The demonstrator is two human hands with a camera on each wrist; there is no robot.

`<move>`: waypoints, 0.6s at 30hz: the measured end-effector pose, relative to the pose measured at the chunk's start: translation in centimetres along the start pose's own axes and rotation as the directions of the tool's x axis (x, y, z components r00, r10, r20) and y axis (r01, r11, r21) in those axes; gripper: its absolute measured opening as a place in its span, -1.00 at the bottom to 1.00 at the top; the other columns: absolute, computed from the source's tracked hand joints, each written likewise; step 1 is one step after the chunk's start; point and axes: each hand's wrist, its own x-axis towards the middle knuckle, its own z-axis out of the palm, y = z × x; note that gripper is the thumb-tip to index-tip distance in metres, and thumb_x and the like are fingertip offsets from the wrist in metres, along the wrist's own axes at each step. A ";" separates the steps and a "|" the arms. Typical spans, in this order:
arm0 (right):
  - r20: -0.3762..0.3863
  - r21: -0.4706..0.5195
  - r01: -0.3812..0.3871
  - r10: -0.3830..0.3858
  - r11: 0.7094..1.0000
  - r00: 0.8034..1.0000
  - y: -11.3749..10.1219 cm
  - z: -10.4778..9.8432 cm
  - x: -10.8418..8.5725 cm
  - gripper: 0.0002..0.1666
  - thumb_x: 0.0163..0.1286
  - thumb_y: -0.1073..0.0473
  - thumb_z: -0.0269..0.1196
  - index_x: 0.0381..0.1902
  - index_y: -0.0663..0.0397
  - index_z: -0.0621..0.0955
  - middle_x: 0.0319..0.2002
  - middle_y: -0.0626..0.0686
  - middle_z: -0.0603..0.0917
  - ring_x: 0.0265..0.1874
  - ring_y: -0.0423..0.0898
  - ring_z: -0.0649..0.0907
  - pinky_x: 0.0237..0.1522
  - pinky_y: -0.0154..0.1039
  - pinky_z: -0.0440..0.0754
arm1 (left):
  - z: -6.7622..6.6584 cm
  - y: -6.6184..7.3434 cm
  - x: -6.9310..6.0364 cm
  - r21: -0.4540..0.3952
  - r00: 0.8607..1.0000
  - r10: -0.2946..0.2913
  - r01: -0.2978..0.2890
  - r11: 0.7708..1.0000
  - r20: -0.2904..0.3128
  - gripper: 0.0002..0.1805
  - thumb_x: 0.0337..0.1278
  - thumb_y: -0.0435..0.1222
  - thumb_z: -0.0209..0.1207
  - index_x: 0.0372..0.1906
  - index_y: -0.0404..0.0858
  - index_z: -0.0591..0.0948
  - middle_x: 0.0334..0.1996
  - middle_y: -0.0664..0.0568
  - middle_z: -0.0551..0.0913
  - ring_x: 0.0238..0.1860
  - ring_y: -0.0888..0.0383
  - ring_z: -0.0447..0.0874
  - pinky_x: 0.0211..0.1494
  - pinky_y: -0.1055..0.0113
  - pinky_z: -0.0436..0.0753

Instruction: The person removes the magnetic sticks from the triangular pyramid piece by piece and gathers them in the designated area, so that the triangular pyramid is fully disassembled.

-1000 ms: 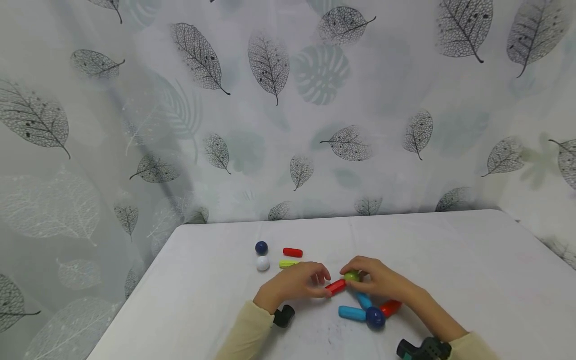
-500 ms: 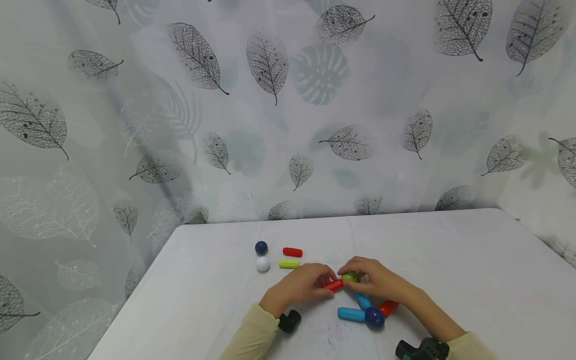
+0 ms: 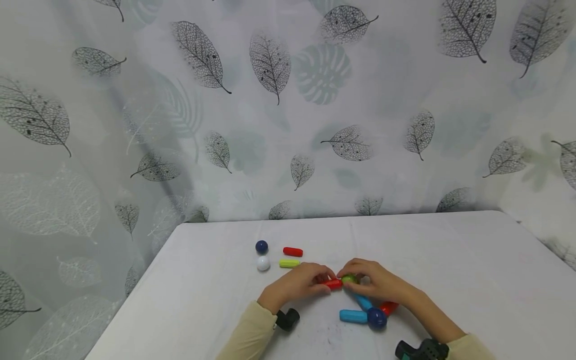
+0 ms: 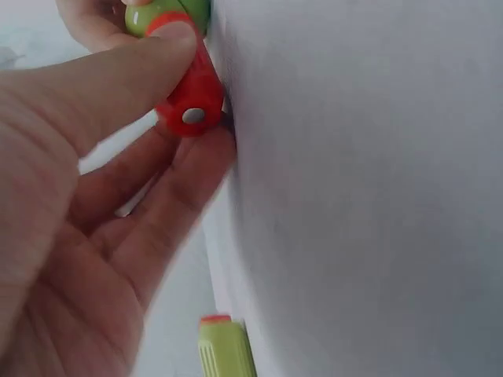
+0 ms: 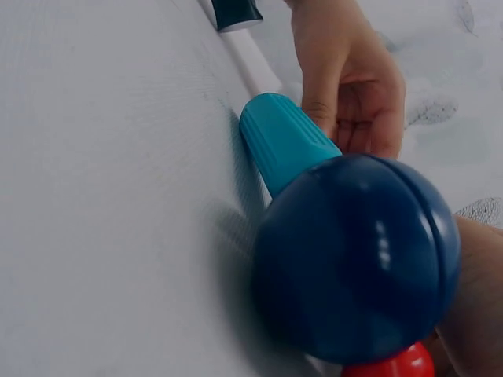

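My left hand (image 3: pixel 294 286) pinches a red rod (image 3: pixel 333 284) between thumb and fingers. A silvery disc shows on the rod's near end (image 4: pixel 193 116) in the left wrist view. The rod's other end meets a green ball (image 3: pixel 349 279), which my right hand (image 3: pixel 380 281) grips with thumb and fingertips. Beside the right hand, a dark blue ball (image 3: pixel 376 318) has two light blue rods (image 3: pixel 353 316) and a red rod (image 3: pixel 388 308) against it. One of those blue rods reaches up toward the green ball; their contact is hidden by the right hand.
On the white table (image 3: pixel 216 295), farther back and left, lie a dark blue ball (image 3: pixel 261 247), a white ball (image 3: pixel 263 263), a red rod (image 3: pixel 293 251) and a yellow-green rod (image 3: pixel 289 263). A leaf-patterned curtain (image 3: pixel 270 125) hangs behind the table.
My left hand has moved slightly right and its fingers have closed round the red rod, which is now turned more level against the green ball. My right hand has barely moved.
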 end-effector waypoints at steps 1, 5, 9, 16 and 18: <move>-0.004 -0.002 0.005 -0.005 1.000 1.000 0.1 0.0 0.0 -0.76 0.39 0.23 0.25 0.00 0.10 0.65 -0.13 0.03 0.66 -0.29 -0.32 0.56 -0.28 -0.34 0.62 | 0.0 -0.1 0.0 -0.006 1.000 0.008 -0.008 1.000 0.006 -0.69 0.21 -0.23 0.29 0.05 -0.15 0.64 -0.20 0.22 0.67 -0.21 0.43 0.51 -0.04 0.57 0.52; -0.028 -0.013 0.020 -0.020 1.000 0.999 0.4 -0.2 -0.2 -0.76 0.38 0.26 0.25 -0.01 0.13 0.65 -0.13 0.04 0.65 -0.30 -0.33 0.57 -0.29 -0.34 0.62 | 0.0 -0.4 0.3 -0.031 0.999 0.039 -0.039 0.999 0.007 -0.72 0.19 -0.23 0.30 0.00 -0.15 0.66 -0.20 0.26 0.67 -0.21 0.45 0.51 -0.03 0.56 0.51; -0.030 0.007 0.007 -0.007 1.000 1.000 0.6 -0.2 -0.4 -0.75 0.38 0.26 0.25 0.00 0.13 0.65 -0.12 0.05 0.64 -0.29 -0.31 0.57 -0.27 -0.34 0.62 | 0.1 -0.3 0.3 -0.055 1.000 0.020 -0.021 0.998 -0.010 -0.72 0.18 -0.22 0.31 -0.01 -0.14 0.66 -0.19 0.29 0.64 -0.19 0.45 0.50 -0.01 0.54 0.52; -0.002 0.054 -0.035 0.035 0.998 0.999 0.6 0.0 -0.4 -0.72 0.41 0.19 0.24 0.03 0.14 0.64 -0.10 0.07 0.65 -0.25 -0.30 0.57 -0.23 -0.34 0.62 | 0.0 -0.5 -0.9 -0.068 0.999 -0.019 0.016 0.998 -0.036 -0.73 0.16 -0.25 0.33 -0.02 -0.11 0.66 -0.19 0.29 0.63 -0.14 0.42 0.53 0.02 0.50 0.54; -0.010 0.045 -0.031 0.032 0.999 0.999 0.6 -0.1 -0.4 -0.72 0.40 0.19 0.25 0.03 0.14 0.64 -0.10 0.07 0.65 -0.26 -0.30 0.57 -0.23 -0.34 0.62 | -0.3 -0.8 -1.2 -0.075 0.998 -0.029 0.024 0.997 -0.057 -0.74 0.16 -0.25 0.33 -0.03 -0.10 0.66 -0.18 0.29 0.63 -0.13 0.42 0.53 0.03 0.49 0.55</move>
